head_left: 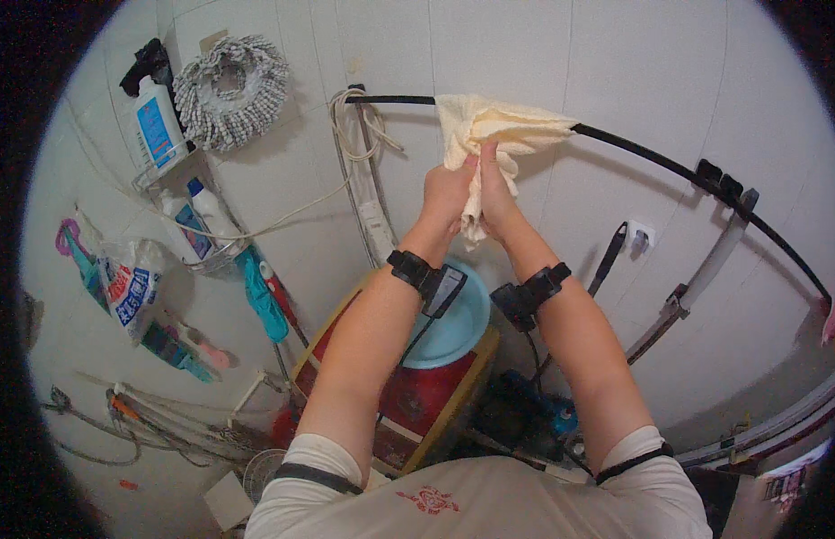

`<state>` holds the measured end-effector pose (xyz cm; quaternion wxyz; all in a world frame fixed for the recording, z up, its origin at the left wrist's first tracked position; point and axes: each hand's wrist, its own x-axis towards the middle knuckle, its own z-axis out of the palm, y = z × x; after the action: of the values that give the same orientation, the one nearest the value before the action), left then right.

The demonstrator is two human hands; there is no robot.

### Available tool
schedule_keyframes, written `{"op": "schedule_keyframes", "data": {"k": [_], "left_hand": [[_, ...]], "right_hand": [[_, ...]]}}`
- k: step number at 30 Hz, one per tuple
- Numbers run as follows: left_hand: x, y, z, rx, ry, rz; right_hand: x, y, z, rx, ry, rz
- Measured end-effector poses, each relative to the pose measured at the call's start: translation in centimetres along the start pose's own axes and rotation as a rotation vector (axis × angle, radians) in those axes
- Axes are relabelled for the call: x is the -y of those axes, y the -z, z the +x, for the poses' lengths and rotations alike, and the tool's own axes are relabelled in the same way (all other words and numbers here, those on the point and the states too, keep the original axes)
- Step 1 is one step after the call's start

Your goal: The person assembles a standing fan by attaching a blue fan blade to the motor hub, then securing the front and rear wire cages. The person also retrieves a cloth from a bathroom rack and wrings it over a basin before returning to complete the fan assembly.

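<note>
A pale yellow towel (525,128) is draped over a black rail (651,158) that runs along the white wall. My left hand (448,190) grips the gathered lower part of the cloth, thumb upward. Pressed close beside it, my right hand (496,193) is closed around the same bunched portion. A twisted end of the towel hangs below both hands. The fingers' far sides are hidden behind the thumbs and cloth. Both arms reach forward and up, each with a black strapped device at the wrist.
Below my forearms, a light blue basin (467,314) rests on a red-topped stand (426,391). At left hang a grey-white mop head (230,92), a rack with bottles (159,130) and brushes. A cord (345,135) loops over the rail's left end. A plug (641,238) sits in the wall socket.
</note>
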<state>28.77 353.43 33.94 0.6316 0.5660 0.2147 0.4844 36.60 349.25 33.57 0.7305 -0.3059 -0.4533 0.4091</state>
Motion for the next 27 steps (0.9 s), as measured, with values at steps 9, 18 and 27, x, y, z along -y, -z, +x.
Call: {"op": "schedule_keyframes", "data": {"k": [9,18,27], "left_hand": [[0.6,0.0,0.0,-0.01,0.078,-0.043],[-0.6,2.2,1.9,0.166,0.161,-0.27],[-0.3,1.5,0.0,0.512,0.176,-0.086]], "right_hand": [[2.0,0.2,-2.0,0.057,-0.187,-0.102],[4.3,2.0,-4.0,0.166,-0.079,-0.239],[3.3,1.6,-3.1,0.243,0.066,-0.017]]}}
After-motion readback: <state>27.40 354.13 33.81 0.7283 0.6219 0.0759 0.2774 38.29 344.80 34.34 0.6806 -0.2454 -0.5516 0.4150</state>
